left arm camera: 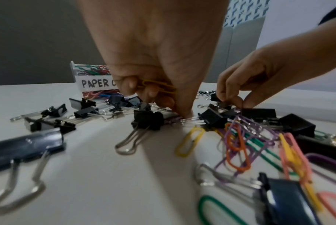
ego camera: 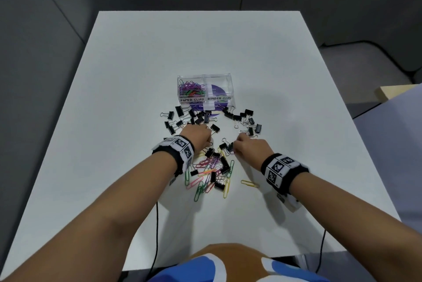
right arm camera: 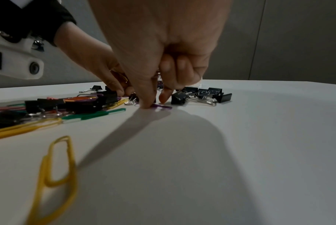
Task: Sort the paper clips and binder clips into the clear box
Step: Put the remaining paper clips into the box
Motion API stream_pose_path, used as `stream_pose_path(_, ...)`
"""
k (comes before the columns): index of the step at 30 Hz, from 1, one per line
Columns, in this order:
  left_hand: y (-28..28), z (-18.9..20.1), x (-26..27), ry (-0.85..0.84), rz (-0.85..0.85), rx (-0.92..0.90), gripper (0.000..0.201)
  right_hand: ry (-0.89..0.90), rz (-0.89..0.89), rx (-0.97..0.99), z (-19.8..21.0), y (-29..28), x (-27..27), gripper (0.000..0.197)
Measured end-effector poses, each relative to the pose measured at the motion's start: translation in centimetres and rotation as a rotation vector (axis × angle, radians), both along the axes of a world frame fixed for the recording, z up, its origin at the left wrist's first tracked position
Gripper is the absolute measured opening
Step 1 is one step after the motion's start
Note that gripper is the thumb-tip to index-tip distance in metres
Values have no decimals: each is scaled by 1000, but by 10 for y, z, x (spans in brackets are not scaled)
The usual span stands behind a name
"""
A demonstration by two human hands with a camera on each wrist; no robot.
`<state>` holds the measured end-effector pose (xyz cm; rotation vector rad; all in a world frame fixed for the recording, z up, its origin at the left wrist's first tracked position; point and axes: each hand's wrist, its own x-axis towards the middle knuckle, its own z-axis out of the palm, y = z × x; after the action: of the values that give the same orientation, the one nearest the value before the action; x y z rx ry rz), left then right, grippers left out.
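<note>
A yellow wire paper clip (left arm camera: 156, 86) is held in the curled fingers of the left hand (ego camera: 198, 136), while a purple paper clip (right arm camera: 161, 106) on the white bench (ego camera: 285, 71) is pinched at by the right hand (ego camera: 250, 147). It could be dropped or tangled with the black binder clips (ego camera: 222, 163) heaped just left. The clear two-compartment plastic box (ego camera: 205, 92) stands farther off, its binder side apparently unfilled, with more black clips scattered between.
</note>
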<state>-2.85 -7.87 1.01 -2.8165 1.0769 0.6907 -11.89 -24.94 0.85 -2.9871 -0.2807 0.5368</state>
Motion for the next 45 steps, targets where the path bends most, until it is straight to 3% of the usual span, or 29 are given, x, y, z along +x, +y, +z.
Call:
stream_pose_path(4, 1, -1, 1, -2, -55, 10, 25, -2, 48, -41, 1, 0, 2, 27)
stream_pose_path(7, 3, 1, -2, -28, -94, -35, 22, -2, -19, -41, 9, 0, 4, 21)
stream_pose_path(11, 20, 11, -12, 4, 74, -232, 18, 41, -96, 30, 16, -3, 0, 22)
stream_pose_path(14, 46, 11, -25, 144, 191, -314, 36, 134, -122, 120, 16, -5, -10, 28)
stream_pose_path(17, 68, 4, -37, 248, 202, -194, 37, 236, -84, 95, 18, -5, -22, 23)
stream_pose_path(22, 85, -6, -50, 274, 256, -108, 12, 214, -15, 18, 19, -5, -39, 22)
stream_pose_path(25, 85, -3, -61, 199, 257, -46, 34, 202, 24, -57, 19, -8, -46, 32)
stream_pose_path(28, 79, -5, -68, 187, 291, -26, 40, 225, 13, -89, 13, -9, -53, 28)
stream_pose_path(34, 71, -9, -72, 245, 337, -104, 20, 257, -58, -12, 9, -3, -51, 9)
stream_pose_path(37, 73, -9, -72, 244, 306, -128, 9, 255, -75, 14, 12, 1, -50, 12)
stream_pose_path(41, 75, -7, -76, 220, 286, -183, 8, 218, -120, 77, 18, 5, -48, 8)
stream_pose_path(45, 77, -2, -77, 243, 276, -181, 8, 189, -114, 91, 22, 14, -41, 31)
